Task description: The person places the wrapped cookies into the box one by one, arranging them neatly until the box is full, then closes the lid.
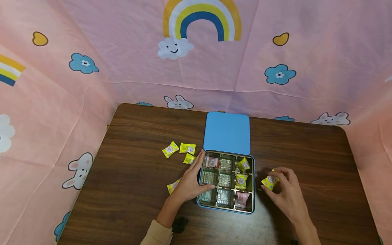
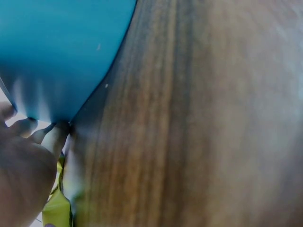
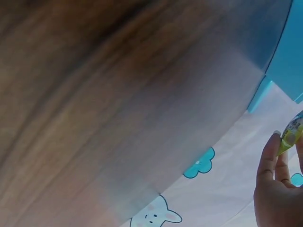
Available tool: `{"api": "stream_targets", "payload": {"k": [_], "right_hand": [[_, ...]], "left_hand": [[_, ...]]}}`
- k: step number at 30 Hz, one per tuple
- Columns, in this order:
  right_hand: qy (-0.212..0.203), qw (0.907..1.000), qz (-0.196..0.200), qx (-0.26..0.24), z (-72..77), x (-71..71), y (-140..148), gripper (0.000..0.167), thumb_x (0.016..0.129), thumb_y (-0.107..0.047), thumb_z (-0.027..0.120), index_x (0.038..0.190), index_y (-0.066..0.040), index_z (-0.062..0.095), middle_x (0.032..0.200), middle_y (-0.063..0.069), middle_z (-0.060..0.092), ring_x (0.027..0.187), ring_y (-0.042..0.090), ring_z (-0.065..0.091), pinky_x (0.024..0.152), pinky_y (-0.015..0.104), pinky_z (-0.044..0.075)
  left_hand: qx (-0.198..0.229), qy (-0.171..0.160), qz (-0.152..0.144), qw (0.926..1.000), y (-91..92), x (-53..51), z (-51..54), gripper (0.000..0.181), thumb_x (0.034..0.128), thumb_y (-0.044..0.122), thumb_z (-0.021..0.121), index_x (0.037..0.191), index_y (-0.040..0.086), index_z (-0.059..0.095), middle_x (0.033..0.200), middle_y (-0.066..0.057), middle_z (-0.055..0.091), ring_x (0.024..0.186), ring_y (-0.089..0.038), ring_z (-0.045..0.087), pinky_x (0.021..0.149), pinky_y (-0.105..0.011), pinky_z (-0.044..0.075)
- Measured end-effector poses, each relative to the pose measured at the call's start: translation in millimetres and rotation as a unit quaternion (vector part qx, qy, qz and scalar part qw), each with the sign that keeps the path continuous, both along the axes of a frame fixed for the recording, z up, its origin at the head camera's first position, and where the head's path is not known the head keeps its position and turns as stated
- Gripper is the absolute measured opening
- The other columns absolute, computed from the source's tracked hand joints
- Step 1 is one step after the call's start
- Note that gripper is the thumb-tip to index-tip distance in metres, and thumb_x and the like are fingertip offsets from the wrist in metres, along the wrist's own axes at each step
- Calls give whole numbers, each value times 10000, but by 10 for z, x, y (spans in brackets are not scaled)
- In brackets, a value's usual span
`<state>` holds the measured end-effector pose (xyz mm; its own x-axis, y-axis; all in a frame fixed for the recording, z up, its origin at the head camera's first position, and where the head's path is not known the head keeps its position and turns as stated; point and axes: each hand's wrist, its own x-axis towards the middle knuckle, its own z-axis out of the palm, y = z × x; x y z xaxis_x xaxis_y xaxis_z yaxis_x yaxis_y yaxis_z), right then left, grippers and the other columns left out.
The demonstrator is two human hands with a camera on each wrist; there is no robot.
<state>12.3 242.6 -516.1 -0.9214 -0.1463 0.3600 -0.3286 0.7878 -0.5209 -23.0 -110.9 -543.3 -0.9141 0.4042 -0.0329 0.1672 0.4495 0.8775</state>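
Note:
A blue tin [image 1: 225, 209] with a divided tray stands on the table, its lid folded back. Pink-wrapped candies lie in its far left compartment [image 1: 211, 162] and near right compartment [image 1: 242, 199]. Yellow-wrapped candies fill the far right [image 1: 243, 164] and middle right [image 1: 241, 181] ones. Along the tin's left side my left hand [image 1: 190, 182] rests with extended fingers, the thumb reaching over the rim; its fingertips touch the blue wall [image 2: 61, 71] in the left wrist view. Right of the tin, my right hand [image 1: 286, 192] pinches a yellow-wrapped candy [image 1: 270, 182] between thumb and fingers.
Several yellow-wrapped candies [image 1: 170, 149] lie left of the tin, some partly hidden by the left hand. The blue lid [image 1: 227, 132] extends behind the tin. A small dark object [image 1: 180, 224] sits by the left sleeve. Pink printed cloth [image 1: 208, 68] hangs around the wooden table [image 1: 147, 129].

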Motion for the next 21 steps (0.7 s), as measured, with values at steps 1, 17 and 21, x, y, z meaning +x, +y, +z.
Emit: {"api": "stream_targets", "payload": {"k": [1, 17, 21], "right_hand": [[-32, 10000, -34, 27, 5, -4, -11, 475, 665, -218, 918, 1034, -32, 685, 1123, 185, 525, 1014, 326, 507, 790, 385, 373], [-161, 9999, 41, 21, 168, -212, -273, 631, 599, -72, 951, 1160, -49, 664, 1183, 155, 510, 1066, 314, 493, 803, 452, 423], [-95, 9999, -35, 84, 186, -260, -343, 624, 610, -108, 956, 1162, -60, 669, 1180, 143, 516, 1054, 287, 511, 733, 402, 462]], "left_hand": [[-7, 11, -3, 10000, 0, 2, -6, 1136, 821, 343, 832, 1616, 250, 27, 1676, 20, 9, 1505, -298, 134, 1058, -641, 347], [-26, -73, -30, 10000, 5, -7, -14, 1138, 821, 355, 829, 1615, 261, 19, 1670, 74, -8, 1507, -271, 134, 1073, -622, 344], [-25, -65, 0, 10000, 7, -2, -16, 1140, 818, 344, 834, 1615, 250, 24, 1672, 61, -5, 1509, -260, 129, 1079, -611, 343]]}}
